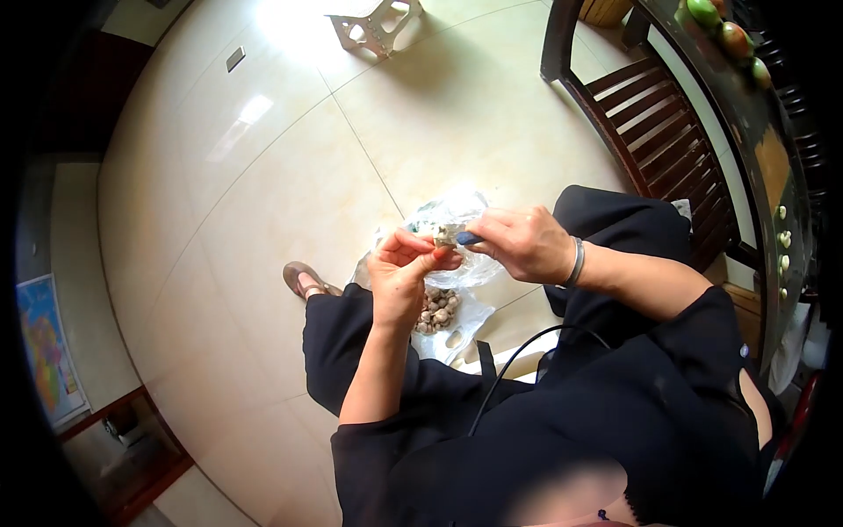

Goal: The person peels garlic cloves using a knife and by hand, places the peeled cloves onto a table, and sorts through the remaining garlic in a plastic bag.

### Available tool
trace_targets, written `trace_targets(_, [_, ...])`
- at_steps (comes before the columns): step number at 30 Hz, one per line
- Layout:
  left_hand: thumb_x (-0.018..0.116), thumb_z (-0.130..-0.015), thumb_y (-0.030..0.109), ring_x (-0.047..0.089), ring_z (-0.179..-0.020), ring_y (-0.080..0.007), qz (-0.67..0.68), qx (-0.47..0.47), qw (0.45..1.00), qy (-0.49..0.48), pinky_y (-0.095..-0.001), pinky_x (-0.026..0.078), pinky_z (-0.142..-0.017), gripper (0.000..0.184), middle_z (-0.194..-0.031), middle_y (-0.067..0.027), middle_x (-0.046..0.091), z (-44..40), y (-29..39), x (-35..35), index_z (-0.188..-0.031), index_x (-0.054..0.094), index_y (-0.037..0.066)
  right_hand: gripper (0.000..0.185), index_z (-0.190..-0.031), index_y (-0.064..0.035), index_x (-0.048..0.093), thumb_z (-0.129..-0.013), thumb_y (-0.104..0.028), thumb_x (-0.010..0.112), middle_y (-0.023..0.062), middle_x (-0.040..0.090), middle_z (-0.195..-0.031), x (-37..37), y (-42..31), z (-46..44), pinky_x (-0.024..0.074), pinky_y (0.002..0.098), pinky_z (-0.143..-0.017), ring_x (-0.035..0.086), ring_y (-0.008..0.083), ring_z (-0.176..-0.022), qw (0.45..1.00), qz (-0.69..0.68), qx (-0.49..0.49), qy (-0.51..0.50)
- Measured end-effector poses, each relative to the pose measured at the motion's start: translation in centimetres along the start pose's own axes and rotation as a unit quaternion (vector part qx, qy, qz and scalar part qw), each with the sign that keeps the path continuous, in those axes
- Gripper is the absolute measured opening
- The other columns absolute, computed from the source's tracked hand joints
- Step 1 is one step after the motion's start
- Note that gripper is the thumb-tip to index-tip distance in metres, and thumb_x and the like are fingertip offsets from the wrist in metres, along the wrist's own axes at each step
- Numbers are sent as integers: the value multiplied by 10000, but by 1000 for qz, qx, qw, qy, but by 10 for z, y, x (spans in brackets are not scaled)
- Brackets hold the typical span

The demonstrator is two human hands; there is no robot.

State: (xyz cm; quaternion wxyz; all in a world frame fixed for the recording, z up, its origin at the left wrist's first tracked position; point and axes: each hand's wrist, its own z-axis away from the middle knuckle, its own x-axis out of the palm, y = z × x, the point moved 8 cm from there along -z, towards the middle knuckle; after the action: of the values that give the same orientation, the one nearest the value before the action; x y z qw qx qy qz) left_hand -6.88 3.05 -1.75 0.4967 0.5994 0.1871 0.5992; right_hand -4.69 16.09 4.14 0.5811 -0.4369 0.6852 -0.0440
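Note:
My left hand [406,270] pinches a small pale piece [443,235], too small to name for certain, between thumb and fingers. My right hand [525,241] is closed around a small tool with a dark blue handle [469,238], its front end against the pale piece. Under both hands a clear plastic bag [470,268] lies spread out. Below my left hand, a heap of small brownish round pieces [437,309] rests on a white plastic bag [474,318].
A white plastic stool [376,31] stands on the tiled floor at the top. On the right are a slatted wooden chair [654,123] and a dark table edge [746,132] bearing green and red fruits [736,39] and small white pieces [784,238]. A black cable [527,341] crosses my lap.

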Motion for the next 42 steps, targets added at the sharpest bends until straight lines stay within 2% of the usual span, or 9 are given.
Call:
trace_targets(8, [616,-761,-18,635,-694,-228,15,-13,1000,-8,-334,548,-640,132,-798,-152,618,-1,-2,-3,-796,491,4,162,-894,-14,524,-769,-92,590,115,556,-722,8,3,1,458,341,-522,565,289,-620,999,-34,1,-22])
trace_targets(11, [606,-775,-6,632,-711,-231,-22,8,1000,-11,-334,542,-642,141,-812,-149,621,-3,4,-4,-861,494,-6,127,-912,-44,502,-848,-154,510,117,555,-730,-2,-1,1,432,352,-481,565,281,-614,995,-86,-16,43])
trace_targets(13, [603,-776,-6,632,-713,-231,-31,10,999,-12,-334,542,-643,140,-815,-151,621,-2,7,-2,-865,494,-8,110,-931,-36,492,-859,-119,489,144,558,-721,0,13,1,432,352,-505,566,300,-636,982,-158,97,-17])
trace_targets(16, [598,-779,-7,631,-715,-233,-44,9,999,-22,-336,543,-647,141,-821,-154,621,-2,6,1,-875,495,-13,91,-920,-26,491,-868,-97,467,166,535,-679,4,19,0,421,356,-517,550,326,-622,955,-260,141,-31])
trace_targets(17, [596,-781,-6,631,-715,-235,-50,7,998,-26,-338,543,-650,143,-823,-156,621,-1,5,2,-881,495,-15,91,-897,-20,495,-876,-97,452,176,525,-673,0,16,-2,411,365,-517,537,340,-599,969,-231,92,8])
trace_targets(23, [591,-786,-4,634,-720,-244,-62,13,998,-30,-342,545,-655,146,-843,-169,622,-1,8,6,-895,494,-20,141,-898,-21,507,-898,-143,436,137,505,-616,0,20,-1,403,314,-503,535,262,-544,966,-234,104,10])
trace_targets(33, [580,-786,-23,634,-723,-241,-90,12,996,-22,-343,547,-660,140,-847,-158,623,-2,10,9,-902,502,-26,140,-949,-28,529,-888,-124,447,152,526,-628,0,18,-3,410,309,-502,554,270,-549,961,-252,113,6])
trace_targets(35, [580,-786,-30,634,-746,-240,-86,13,996,-26,-336,545,-687,137,-855,-160,618,-1,10,9,-904,514,-51,108,-921,-33,509,-873,-114,455,186,541,-703,1,18,-3,422,387,-552,545,360,-643,957,-256,133,-17])
trace_targets(42, [567,-784,-17,619,-711,-214,-86,4,996,-15,-332,535,-640,131,-833,-118,606,2,5,4,-906,520,-21,117,-928,-36,508,-843,-100,461,194,572,-736,8,20,4,466,389,-596,584,351,-689,957,-257,135,2])
